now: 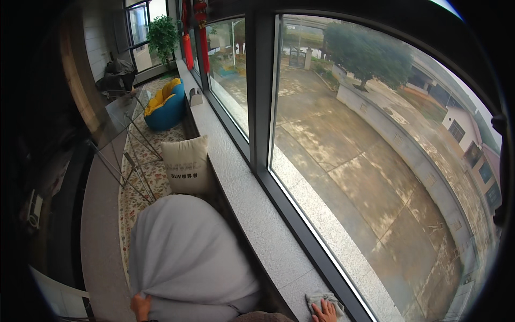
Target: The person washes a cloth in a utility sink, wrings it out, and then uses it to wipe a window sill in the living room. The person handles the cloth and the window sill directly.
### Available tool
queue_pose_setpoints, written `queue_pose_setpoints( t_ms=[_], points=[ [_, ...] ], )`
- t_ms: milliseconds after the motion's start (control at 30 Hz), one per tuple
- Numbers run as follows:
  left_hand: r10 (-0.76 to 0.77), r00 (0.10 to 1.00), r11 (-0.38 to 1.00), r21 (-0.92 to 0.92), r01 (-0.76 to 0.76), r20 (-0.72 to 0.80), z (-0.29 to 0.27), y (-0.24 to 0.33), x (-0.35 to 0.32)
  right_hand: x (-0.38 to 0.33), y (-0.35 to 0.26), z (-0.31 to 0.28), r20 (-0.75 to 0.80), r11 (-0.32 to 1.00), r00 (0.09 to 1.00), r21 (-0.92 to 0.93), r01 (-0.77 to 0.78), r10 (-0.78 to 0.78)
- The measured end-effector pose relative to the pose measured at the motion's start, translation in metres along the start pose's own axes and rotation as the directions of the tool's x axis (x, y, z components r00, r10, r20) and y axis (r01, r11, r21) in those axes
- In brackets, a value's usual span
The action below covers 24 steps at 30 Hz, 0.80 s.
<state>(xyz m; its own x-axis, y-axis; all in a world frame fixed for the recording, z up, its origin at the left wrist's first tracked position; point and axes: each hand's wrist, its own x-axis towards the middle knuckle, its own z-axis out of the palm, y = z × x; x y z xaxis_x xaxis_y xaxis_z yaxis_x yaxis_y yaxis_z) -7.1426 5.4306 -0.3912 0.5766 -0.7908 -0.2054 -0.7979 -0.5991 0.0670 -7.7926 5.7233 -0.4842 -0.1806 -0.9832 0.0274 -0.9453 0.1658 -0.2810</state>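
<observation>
At the bottom left, my left hand [141, 307] is closed on a fold of the grey fabric cover of a large, rounded beanbag [188, 244]. The cloth creases toward my fingers. Over at the lower right, my right hand [325, 312] lies on a crumpled grey cloth [316, 298], pressing it against the speckled stone windowsill [257, 225]. Its fingers are stretched out over the cloth. A beige cushion [185, 163] with dark print leans upright just beyond the beanbag.
A glass table [119, 110] with thin metal legs stands to the left on a patterned rug [140, 188]. Farther off are a blue and yellow beanbag [165, 107] and a green plant [162, 37]. Dark window frames [262, 96] run beside the sill, with red hanging ornaments [201, 37].
</observation>
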Motion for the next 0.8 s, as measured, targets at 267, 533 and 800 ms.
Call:
queue_pose_setpoints(
  t_ms=[267,533,800],
  points=[
    [-0.221,0.867,0.963,0.038,0.266,-0.446,-0.01,-0.142,0.014,0.135,-0.016,-0.01,0.037,0.974,0.987,0.173,0.149,-0.157],
    [-0.367,0.911,0.918,0.084,0.387,-0.188,-0.04,-0.141,0.03,0.225,-0.044,0.021,-0.096,0.984,0.983,0.065,0.166,-0.159],
    [-0.328,0.945,0.943,0.054,0.328,-0.017,-0.047,-0.161,0.083,0.303,-0.085,0.05,-0.155,0.997,0.987,0.064,-0.042,0.052]
  ],
)
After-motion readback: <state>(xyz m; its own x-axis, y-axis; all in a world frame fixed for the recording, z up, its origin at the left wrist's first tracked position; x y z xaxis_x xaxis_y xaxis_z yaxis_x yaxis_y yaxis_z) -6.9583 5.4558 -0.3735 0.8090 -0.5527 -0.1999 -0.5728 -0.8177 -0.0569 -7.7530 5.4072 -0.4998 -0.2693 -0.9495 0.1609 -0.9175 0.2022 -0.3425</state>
